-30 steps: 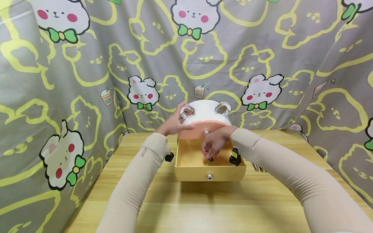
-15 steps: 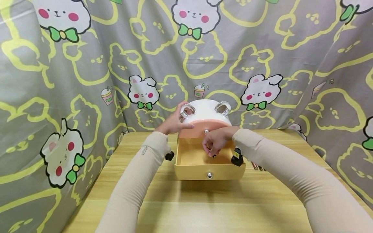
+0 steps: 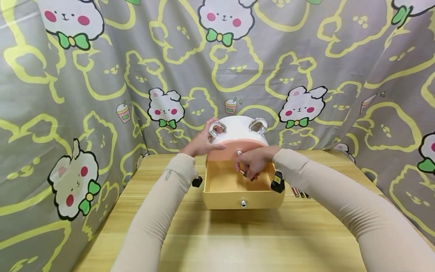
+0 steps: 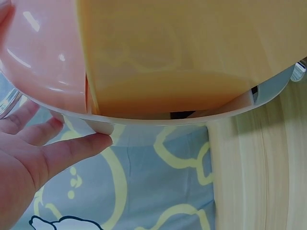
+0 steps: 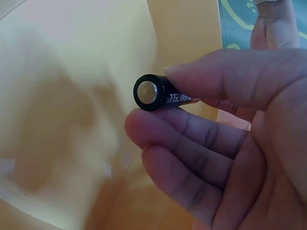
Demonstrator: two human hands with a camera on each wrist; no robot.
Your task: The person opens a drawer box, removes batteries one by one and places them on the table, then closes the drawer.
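On wood surface (image 3: 244, 253), brace white case (image 3: 238, 128) in thumb-and-finger grip of left hand (image 3: 199, 144) and steady 1 battery (image 5: 165, 96), pinched over open yellow drawer (image 3: 222, 200) by fingers of right hand (image 3: 255, 161), low and level before any release.

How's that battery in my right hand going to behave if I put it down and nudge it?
The battery would probably roll, since it's cylindrical. It looks rigid: the right hand pinches it without visible denting. Its smooth-looking casing might slip a little.
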